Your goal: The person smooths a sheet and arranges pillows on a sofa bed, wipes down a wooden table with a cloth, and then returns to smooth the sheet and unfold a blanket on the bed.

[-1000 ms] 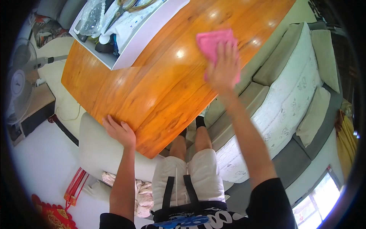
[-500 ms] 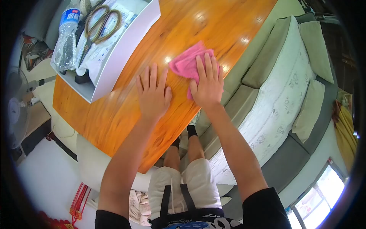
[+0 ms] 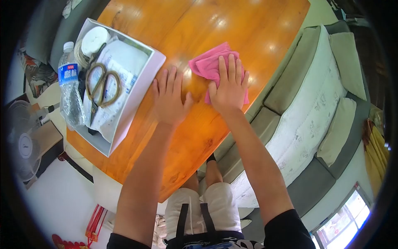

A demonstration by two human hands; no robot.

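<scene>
A folded pink cloth lies on the polished wooden table near its right edge. My right hand rests flat on the cloth with its fingers stretched out, covering part of it. To the left, my left hand lies palm down on the bare wood, fingers apart, holding nothing. Just beyond that hand stands a white box. Inside it are scissors, a plastic bottle, a white roll and some packaged white items.
A sofa with a pale patterned cover runs along the table's right side. On the left, a fan stands beyond the table edge. Red hanging decorations show at lower left.
The box now appears lower and farther into view, close beside my left hand. My right hand stays on the cloth, which sits slightly farther right, with more of its folded part showing.
</scene>
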